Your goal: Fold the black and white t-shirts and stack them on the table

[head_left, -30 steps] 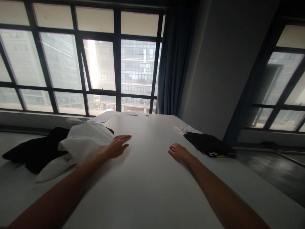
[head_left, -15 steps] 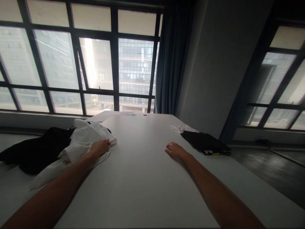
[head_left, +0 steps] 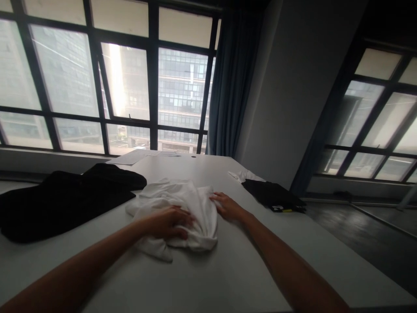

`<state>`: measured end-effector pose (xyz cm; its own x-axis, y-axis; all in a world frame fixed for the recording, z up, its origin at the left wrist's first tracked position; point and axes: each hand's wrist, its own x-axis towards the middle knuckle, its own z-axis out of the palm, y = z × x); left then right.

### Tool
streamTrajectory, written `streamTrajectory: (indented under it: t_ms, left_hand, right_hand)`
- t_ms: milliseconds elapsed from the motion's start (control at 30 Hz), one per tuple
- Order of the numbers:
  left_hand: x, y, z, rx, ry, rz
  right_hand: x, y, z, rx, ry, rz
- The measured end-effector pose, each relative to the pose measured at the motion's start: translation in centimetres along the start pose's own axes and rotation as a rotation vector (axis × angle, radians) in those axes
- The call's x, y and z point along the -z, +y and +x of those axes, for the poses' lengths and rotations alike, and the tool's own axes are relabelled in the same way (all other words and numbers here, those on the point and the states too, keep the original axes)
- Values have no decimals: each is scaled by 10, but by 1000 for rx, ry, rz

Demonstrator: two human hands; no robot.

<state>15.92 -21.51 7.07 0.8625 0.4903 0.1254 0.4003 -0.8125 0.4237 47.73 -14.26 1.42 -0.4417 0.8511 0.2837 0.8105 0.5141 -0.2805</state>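
Observation:
A crumpled white cloth garment (head_left: 198, 204) lies bunched on the white table in front of me. My left hand (head_left: 171, 221) rests on top of it, slightly blurred, the thumb apart from the fingers. Some of that hand's fingertips are lost among the folds. At the garment's right edge is my right hand (head_left: 230, 206), its fingers reaching out and touching the cloth, with a gap between finger and thumb. Whether it pinches any fabric does not show clearly. The garment's sleeves or collar cannot be made out.
Black clothing (head_left: 65, 198) is heaped on the left of the table (head_left: 254, 269). A folded black garment (head_left: 270, 193) with a light and yellow mark lies on the right, beside white cloth (head_left: 246, 175). Papers (head_left: 127, 158) lie at the far end, before windows and a blue curtain (head_left: 224, 95).
My left hand has brought the white garment rightward off the black heap to the table's middle and spread its fingers. My right hand, earlier on bare table, now touches the garment's edge.

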Motion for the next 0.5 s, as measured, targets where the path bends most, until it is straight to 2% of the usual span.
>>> streamTrajectory:
  t_ms: [133, 200, 233, 367, 433, 500]
  left_hand:
    - [8, -38, -10, 134, 60, 146]
    - [10, -50, -13, 177, 65, 203]
    - [12, -56, -15, 209, 67, 237]
    - [29, -80, -30, 424, 51, 386]
    - [44, -92, -45, 539, 28, 424]
    - [58, -102, -65, 617, -13, 405]
  right_hand:
    - [-7, -13, 8, 13, 7, -4]
    - [0, -14, 12, -62, 11, -44]
    - [7, -11, 12, -145, 41, -76]
    - [44, 16, 4, -569, 353, -201]
    - [59, 34, -7, -640, 443, -203]
    - [68, 49, -19, -597, 394, -141]
